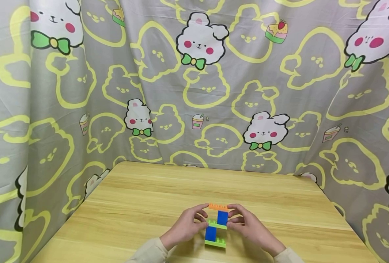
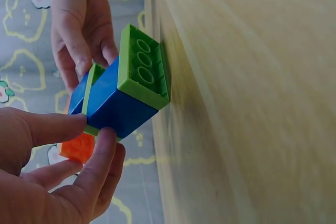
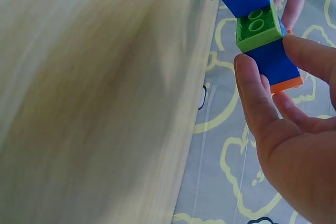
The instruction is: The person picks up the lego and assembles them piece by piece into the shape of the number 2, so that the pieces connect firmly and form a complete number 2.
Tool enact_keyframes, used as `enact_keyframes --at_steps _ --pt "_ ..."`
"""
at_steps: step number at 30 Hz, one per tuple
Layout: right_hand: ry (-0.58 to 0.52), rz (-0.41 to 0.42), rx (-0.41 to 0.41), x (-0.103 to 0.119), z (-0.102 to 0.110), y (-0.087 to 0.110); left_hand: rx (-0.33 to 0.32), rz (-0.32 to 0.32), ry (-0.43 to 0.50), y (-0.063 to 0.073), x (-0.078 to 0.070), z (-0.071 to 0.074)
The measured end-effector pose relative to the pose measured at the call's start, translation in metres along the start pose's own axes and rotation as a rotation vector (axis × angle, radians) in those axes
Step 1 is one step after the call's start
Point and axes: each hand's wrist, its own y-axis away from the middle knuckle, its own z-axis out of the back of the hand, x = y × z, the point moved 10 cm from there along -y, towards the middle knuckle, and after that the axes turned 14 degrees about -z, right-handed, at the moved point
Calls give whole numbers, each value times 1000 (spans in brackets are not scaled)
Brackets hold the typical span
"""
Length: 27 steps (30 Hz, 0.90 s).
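Observation:
Both hands hold a stepped stack of toy building bricks over the table. At its bottom is a lime-green plate (image 1: 215,243), then a lower blue brick (image 1: 210,233) at the left end. A second green plate (image 1: 219,226) comes above, with an upper blue brick (image 1: 222,218) at its right end and an orange plate (image 1: 218,207) on top. My left hand (image 1: 189,223) pinches the stack's left side by the middle plate and orange plate. From the right, my right hand (image 1: 249,228) grips it beside the upper blue brick. Tubes show in the bottom plate's underside (image 2: 144,61) in the left wrist view.
The wooden table (image 1: 142,197) extends around the hands. A grey curtain (image 1: 168,91) printed with yellow outlines and white bunny faces hangs behind the table's far edge and along both sides.

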Motion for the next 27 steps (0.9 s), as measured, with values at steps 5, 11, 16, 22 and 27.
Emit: enact_keyframes --at_steps 5,11,16,22,27 --pt "4 -2 -9 0 1 1 6 14 6 0 2 -1" --pt "25 -7 -21 0 1 1 20 38 17 1 4 -2" --pt "25 -9 -20 -2 0 1 17 43 15 2 4 -2" --pt "41 -23 -22 -4 0 -1 7 33 36 2 3 -2" --pt "63 -31 -22 -5 -1 -1 -2 21 41 2 3 -2"
